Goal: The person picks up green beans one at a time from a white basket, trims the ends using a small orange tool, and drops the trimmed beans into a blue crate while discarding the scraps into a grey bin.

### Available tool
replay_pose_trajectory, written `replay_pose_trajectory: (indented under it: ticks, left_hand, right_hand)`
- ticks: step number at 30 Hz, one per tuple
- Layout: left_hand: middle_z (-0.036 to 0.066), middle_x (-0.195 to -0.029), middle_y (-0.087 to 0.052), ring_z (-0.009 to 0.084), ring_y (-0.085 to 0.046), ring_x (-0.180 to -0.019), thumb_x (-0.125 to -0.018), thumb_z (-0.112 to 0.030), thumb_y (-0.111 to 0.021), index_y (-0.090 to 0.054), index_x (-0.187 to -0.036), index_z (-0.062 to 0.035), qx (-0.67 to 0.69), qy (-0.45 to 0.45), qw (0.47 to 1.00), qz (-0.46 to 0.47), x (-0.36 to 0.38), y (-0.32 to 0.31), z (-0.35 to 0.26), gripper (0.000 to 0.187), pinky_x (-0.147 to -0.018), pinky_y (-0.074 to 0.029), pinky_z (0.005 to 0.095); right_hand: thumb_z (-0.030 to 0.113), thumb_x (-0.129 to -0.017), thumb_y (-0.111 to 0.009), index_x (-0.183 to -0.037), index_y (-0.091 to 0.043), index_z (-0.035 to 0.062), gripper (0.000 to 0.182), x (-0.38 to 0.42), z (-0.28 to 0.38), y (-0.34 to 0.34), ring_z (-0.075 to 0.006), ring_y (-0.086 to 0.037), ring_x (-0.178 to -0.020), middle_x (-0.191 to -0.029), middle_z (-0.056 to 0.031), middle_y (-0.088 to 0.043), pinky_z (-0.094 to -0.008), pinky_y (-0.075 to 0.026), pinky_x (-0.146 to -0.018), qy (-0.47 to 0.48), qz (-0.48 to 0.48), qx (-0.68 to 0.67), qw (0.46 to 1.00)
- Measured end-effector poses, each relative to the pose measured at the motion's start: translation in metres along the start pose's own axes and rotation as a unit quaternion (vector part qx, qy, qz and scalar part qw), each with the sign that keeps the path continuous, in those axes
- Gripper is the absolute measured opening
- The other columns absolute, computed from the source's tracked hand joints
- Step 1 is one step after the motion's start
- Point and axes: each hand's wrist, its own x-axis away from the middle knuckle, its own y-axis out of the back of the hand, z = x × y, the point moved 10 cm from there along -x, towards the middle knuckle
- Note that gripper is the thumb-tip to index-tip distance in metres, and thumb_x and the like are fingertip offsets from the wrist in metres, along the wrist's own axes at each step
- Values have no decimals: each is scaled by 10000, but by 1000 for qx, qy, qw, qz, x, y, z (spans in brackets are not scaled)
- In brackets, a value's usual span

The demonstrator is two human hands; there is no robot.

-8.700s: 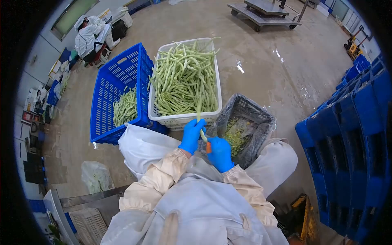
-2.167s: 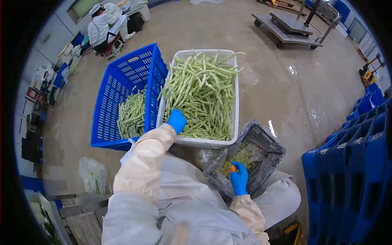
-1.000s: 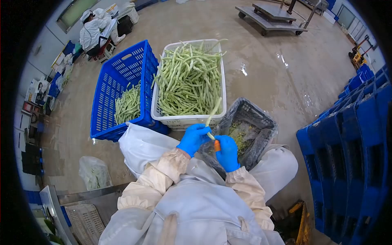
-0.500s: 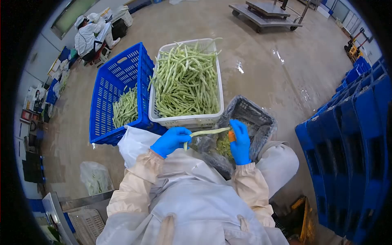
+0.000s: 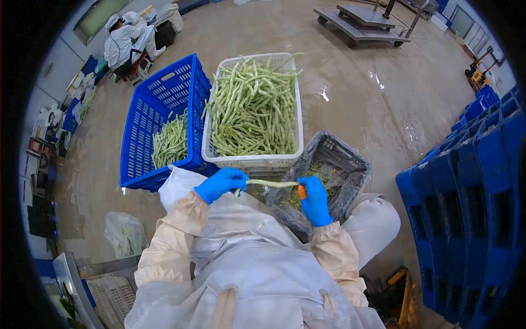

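Observation:
My left hand (image 5: 222, 185), in a blue glove, is closed around one end of a long pale green bean (image 5: 271, 183), whose short tip hangs below the fingers. At the bean's other end, my gloved right hand (image 5: 316, 203) pinches with thumb and fingers. A small orange piece (image 5: 302, 192) sits at the right thumb; its kind does not show clearly. Beneath the right hand is a crate lined with dark plastic (image 5: 353, 159), holding green scraps. Ahead stands a white crate (image 5: 300, 131) heaped with green beans (image 5: 255, 109).
Left of the white crate, a blue crate (image 5: 134, 131) holds a smaller pile of beans (image 5: 171, 143). Stacked blue pallets (image 5: 466, 203) rise on the right. A clear bag (image 5: 126, 236) lies at left. Farther off are a seated person (image 5: 123, 44) and a platform cart (image 5: 361, 24).
Both hands have moved down and left with the bean. The right hand's fingers, apart before, have closed at the bean's far end. The view has shifted slightly.

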Motion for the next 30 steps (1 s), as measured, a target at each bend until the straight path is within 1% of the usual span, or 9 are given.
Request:
replay_pose_trajectory:
  ticks: [6,16,19,22,25,26,28,29,30]
  left_hand:
    - [41,-713,-572,101,-539,-599,-835,-102,-572,-608,-893,27,-17,-14,1000,19,-1,3,-3,146,-566,-434,217]
    - [28,-688,-569,88,-533,-598,-834,-90,-563,-617,-879,26,11,-4,1000,9,-2,7,2,136,-555,-423,211]
    - [21,-663,-569,93,-528,-592,-821,-88,-571,-627,-880,21,-52,-23,998,11,-2,5,-4,136,-557,-434,232]
    - [80,-719,-628,189,-589,-639,-778,-77,-590,-632,-928,2,-338,-175,924,-35,-3,-3,-22,175,-599,-464,298]
    - [155,-870,-624,335,-587,-791,-759,-142,-603,-633,-939,-51,-323,-191,923,-82,-27,-24,26,204,-687,-458,401]
    - [164,-869,-615,348,-578,-780,-766,-167,-600,-632,-910,-62,-362,-187,908,-102,-28,-40,25,181,-686,-453,423]
    - [173,-856,-615,360,-569,-786,-780,-174,-592,-625,-917,-59,-257,-206,935,-134,-24,-58,23,182,-703,-452,424]
    - [169,-859,-619,311,-589,-777,-796,-160,-586,-625,-939,-58,-205,-245,939,-130,-36,-67,39,179,-701,-457,393]
    - [131,-864,-640,221,-602,-768,-822,-149,-579,-620,-958,-39,-133,-200,967,-85,-50,-75,51,179,-700,-462,342]
  right_hand:
    - [-50,-777,-528,-1232,-489,67,472,-6,13,3,-323,-551,-826,-915,-155,-541,-365,-450,-719,-15,25,-81,996]
    - [-35,-776,-552,-1150,-530,47,383,-5,21,5,-314,-567,-787,-876,-146,-561,-370,-460,-686,21,-5,-86,996]
    - [0,-778,-588,-1100,-569,53,327,-3,17,1,-324,-575,-795,-901,-165,-563,-333,-463,-682,3,11,-44,999]
    - [29,-797,-593,-1065,-581,31,268,9,8,-10,-261,-593,-772,-898,-135,-595,-312,-464,-673,-1,38,86,996]
    - [14,-817,-559,-948,-593,-11,137,23,-34,-9,-135,-554,-783,-883,-51,-595,-292,-466,-701,-278,-134,-420,853]
    - [46,-834,-553,-968,-583,-12,149,19,-23,-5,-153,-562,-769,-862,-68,-589,-302,-472,-709,-283,-144,-419,851]
    - [108,-829,-580,-864,-565,3,112,8,-14,-33,-163,-559,-701,-792,-56,-575,-290,-474,-705,-233,-81,-720,649]
    - [108,-829,-580,-864,-565,3,112,7,-7,-43,-163,-559,-701,-792,-56,-575,-290,-474,-705,-226,-59,-724,649]
    - [108,-832,-579,-865,-569,3,110,11,-13,-53,-159,-560,-682,-776,-63,-577,-286,-473,-678,-261,-23,-627,734]
